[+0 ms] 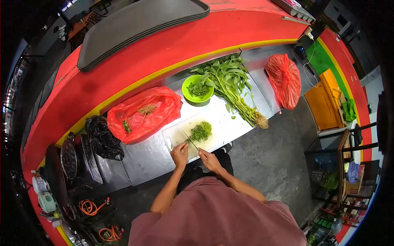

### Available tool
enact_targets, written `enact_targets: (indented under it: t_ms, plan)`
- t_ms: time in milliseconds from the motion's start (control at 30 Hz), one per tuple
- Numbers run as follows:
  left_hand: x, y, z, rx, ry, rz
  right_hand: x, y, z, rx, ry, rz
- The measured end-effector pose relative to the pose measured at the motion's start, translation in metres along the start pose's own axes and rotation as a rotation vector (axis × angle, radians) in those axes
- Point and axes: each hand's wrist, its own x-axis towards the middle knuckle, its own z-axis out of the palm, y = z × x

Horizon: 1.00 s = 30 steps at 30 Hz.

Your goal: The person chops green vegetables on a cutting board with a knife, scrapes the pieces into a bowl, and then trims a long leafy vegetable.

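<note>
- Head view: we see the right hand (210,161) with its fingers closed round the handle of a knife (190,139).
- The left hand's (179,155) fingers bunch beside the blade; we cannot tell whether they pinch anything.
- We find the chopped greens (202,131) on the cutting board (175,133), right of the blade.
- Beyond the board we see a green bowl (190,79) holding cut leaves, near a leafy bundle (232,84).

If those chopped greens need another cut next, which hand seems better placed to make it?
The right hand, I'd judge: it grips the knife, which reaches over the cutting board beside the chopped greens. The left hand is close by but does not hold the knife's handle.
</note>
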Motion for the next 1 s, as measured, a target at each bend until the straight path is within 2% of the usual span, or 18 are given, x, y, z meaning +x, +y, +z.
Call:
enact_targets:
  t_ms: [200,300,400,467,600,667,800,900,1000]
  plan:
    - [-0.006,-0.001,-0.009,-0.052,-0.07,0.018,-0.006,0.002,0.0,-0.049,-0.018,0.017]
    - [-0.01,0.003,-0.014,-0.072,-0.047,0.056,-0.008,-0.005,-0.004,-0.049,-0.057,0.034]
    - [-0.011,0.004,-0.015,-0.086,-0.015,0.113,-0.007,0.002,-0.001,-0.034,0.009,0.002]
    - [-0.013,0.001,-0.011,-0.079,-0.002,0.001,-0.007,0.004,-0.001,-0.024,0.004,0.011]
    - [-0.004,0.0,-0.002,-0.117,-0.005,-0.074,-0.008,0.001,-0.005,-0.049,-0.017,0.036]
    - [0.002,0.002,0.001,-0.043,0.031,-0.003,-0.01,0.002,-0.004,-0.005,-0.011,-0.006]
    - [0.006,0.015,-0.001,0.008,0.02,-0.002,-0.012,-0.003,-0.006,-0.018,0.0,0.0]
    - [0.001,0.012,-0.006,0.056,-0.018,0.044,-0.014,-0.008,-0.01,-0.054,-0.048,0.066]
    - [-0.001,0.002,-0.006,0.054,-0.018,0.121,-0.015,-0.003,-0.007,-0.068,-0.024,-0.003]
